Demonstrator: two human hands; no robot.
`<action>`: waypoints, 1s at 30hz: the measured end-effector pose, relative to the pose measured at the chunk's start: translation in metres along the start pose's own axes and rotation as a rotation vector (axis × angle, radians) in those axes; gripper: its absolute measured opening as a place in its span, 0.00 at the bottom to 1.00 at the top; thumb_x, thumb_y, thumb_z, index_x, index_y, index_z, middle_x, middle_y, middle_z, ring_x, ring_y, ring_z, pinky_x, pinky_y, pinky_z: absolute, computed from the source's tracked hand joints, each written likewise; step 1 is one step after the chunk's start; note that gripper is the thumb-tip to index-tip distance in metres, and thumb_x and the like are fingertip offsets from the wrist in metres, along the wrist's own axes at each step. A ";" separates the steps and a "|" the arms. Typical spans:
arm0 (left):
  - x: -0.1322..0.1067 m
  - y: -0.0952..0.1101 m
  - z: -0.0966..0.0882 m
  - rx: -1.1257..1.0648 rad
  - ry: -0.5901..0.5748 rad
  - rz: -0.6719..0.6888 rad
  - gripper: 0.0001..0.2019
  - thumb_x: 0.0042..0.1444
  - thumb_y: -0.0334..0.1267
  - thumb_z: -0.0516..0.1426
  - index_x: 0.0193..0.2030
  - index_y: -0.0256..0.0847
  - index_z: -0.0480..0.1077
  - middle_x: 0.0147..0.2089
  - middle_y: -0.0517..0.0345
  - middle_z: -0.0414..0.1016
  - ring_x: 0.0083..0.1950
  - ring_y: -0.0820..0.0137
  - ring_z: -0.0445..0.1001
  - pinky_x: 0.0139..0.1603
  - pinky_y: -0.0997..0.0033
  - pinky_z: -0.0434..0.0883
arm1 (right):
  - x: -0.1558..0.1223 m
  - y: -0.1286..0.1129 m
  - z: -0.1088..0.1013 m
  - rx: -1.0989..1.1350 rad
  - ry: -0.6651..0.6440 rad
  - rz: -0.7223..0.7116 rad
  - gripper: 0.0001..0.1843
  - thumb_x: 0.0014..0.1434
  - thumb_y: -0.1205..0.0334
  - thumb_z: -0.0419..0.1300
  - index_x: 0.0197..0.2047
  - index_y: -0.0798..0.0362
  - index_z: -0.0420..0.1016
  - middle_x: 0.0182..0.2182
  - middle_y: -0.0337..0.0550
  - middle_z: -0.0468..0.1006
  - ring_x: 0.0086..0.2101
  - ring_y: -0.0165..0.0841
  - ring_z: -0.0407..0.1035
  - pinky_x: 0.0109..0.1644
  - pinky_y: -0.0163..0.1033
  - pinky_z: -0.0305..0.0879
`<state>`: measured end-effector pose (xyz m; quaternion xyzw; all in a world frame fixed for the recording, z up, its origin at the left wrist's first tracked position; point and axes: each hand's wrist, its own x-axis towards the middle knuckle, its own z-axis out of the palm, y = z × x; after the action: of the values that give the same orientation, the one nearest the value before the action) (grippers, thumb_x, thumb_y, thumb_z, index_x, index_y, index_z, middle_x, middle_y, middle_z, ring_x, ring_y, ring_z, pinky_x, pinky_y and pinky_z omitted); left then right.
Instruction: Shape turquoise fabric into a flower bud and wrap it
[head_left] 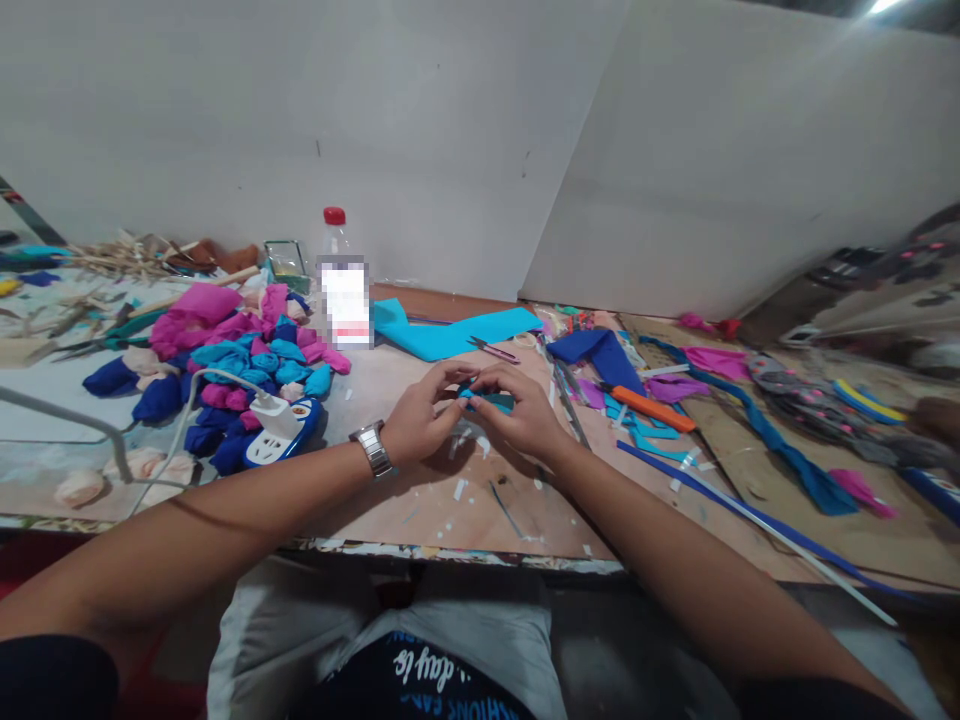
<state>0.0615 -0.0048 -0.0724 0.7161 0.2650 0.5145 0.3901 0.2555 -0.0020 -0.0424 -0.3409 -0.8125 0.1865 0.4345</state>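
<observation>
Both hands meet over the middle of the table, fingers curled round a small piece of blue crepe paper [468, 393]. My left hand [424, 415], with a metal watch on its wrist, pinches it from the left. My right hand [521, 410] grips it from the right, and a teal strip end shows under that palm. The fingers hide most of the piece. Just beyond the hands lie pink-handled snips [495, 350] and a long light-blue crepe strip [457, 338]. Paper scraps and a thin dark sliver [505, 508] are on the tabletop nearer to me.
Left of my hands stand a heap of pink, blue and cream crepe bundles [255, 350], a power strip [262, 447] with a plug, and a red-capped bottle [336, 240]. Rightward lie an orange utility knife [654, 408], a dark-blue strip [600, 352] and a long white stick [795, 550].
</observation>
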 end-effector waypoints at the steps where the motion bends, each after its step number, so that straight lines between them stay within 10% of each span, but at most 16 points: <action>1: 0.000 -0.001 0.000 -0.028 0.008 -0.018 0.16 0.66 0.35 0.57 0.60 0.45 0.66 0.63 0.46 0.72 0.63 0.61 0.74 0.63 0.54 0.74 | 0.000 0.000 0.000 0.002 -0.009 -0.013 0.07 0.63 0.58 0.66 0.43 0.49 0.78 0.44 0.47 0.81 0.47 0.40 0.75 0.50 0.47 0.71; 13: 0.004 0.002 -0.002 -0.160 0.044 -0.146 0.15 0.61 0.32 0.59 0.55 0.42 0.70 0.62 0.46 0.73 0.61 0.61 0.75 0.59 0.58 0.75 | 0.003 -0.004 -0.002 -0.051 0.104 -0.087 0.02 0.62 0.61 0.64 0.37 0.49 0.76 0.39 0.45 0.77 0.43 0.39 0.73 0.54 0.51 0.70; 21: 0.007 0.002 -0.005 0.000 0.121 -0.119 0.15 0.60 0.33 0.60 0.54 0.41 0.70 0.55 0.48 0.78 0.54 0.64 0.78 0.51 0.63 0.76 | 0.000 -0.007 -0.010 0.090 -0.005 -0.050 0.21 0.70 0.45 0.53 0.37 0.49 0.81 0.45 0.49 0.77 0.49 0.43 0.73 0.58 0.54 0.69; 30: 0.005 0.002 -0.007 -0.037 0.104 -0.119 0.10 0.62 0.37 0.62 0.48 0.40 0.71 0.53 0.47 0.81 0.54 0.61 0.81 0.54 0.59 0.75 | 0.002 0.001 -0.003 -0.002 0.059 -0.055 0.07 0.62 0.58 0.66 0.44 0.48 0.76 0.41 0.45 0.79 0.39 0.36 0.72 0.41 0.43 0.70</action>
<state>0.0570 0.0003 -0.0673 0.6639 0.3177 0.5318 0.4188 0.2575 0.0002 -0.0406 -0.3242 -0.8088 0.1635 0.4627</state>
